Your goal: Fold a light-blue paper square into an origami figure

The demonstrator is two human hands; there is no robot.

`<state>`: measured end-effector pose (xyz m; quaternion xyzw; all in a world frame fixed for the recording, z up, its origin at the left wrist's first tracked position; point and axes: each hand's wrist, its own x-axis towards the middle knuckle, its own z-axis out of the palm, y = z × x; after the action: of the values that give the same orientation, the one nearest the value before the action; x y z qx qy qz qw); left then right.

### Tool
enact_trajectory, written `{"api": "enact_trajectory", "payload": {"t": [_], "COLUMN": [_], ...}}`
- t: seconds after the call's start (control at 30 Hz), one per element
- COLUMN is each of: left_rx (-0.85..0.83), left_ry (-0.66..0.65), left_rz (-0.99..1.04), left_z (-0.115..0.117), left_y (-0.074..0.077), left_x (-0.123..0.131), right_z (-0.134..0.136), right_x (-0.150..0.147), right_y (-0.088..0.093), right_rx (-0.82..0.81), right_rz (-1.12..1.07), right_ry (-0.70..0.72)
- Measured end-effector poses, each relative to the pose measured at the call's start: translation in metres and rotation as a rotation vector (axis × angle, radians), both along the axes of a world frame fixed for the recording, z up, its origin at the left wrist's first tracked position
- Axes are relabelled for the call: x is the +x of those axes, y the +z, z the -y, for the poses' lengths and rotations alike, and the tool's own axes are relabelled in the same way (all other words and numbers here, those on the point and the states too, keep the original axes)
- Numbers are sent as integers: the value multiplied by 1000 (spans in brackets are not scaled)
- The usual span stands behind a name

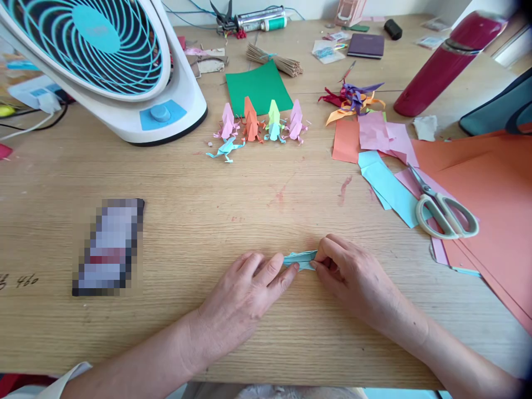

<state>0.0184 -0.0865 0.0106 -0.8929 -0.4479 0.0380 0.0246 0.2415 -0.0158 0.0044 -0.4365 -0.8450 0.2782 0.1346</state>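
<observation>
A narrow folded piece of light blue paper point(302, 259) lies low over the wooden table point(187, 221), near its front edge. My left hand point(249, 282) has thumb and index finger closed on the paper's left end. At the right end, my right hand point(353, 271) pinches the paper between thumb and bent fingers. The fingertips of both hands cover the paper's ends. Beyond the hands stand several small folded paper figures in pink, orange point(251, 121), green and blue, with a light blue one point(226, 148) in front of them.
A white fan point(178, 100) stands at the back left, above a blurred phone point(108, 246). Scissors point(449, 213) lie on coloured paper sheets point(494, 221) at the right. Farther back are a green sheet point(260, 88), a red bottle point(444, 69) and a stick bundle point(274, 60).
</observation>
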Motion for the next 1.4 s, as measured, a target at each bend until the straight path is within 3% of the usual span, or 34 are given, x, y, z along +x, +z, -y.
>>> {"api": "enact_trajectory", "payload": {"t": [0.2, 0.4, 0.67, 1.0, 1.4], "left_rx": [4, 45, 109, 97, 121], "left_ry": [37, -128, -200, -215, -192], "left_rz": [32, 92, 98, 108, 34], "left_z": [-3, -6, -7, -10, -14], "left_y": [-2, -7, -2, -5, 2], "left_x": [0, -19, -39, -37, -23], "right_z": [1, 1, 0, -1, 0], "right_x": [1, 1, 1, 0, 1], "right_y": [0, -1, 0, -1, -2], "right_rx": [-8, -2, 23, -40, -12], "right_rz": [-2, 3, -9, -4, -20], "right_ry": [-3, -6, 4, -7, 6]}}
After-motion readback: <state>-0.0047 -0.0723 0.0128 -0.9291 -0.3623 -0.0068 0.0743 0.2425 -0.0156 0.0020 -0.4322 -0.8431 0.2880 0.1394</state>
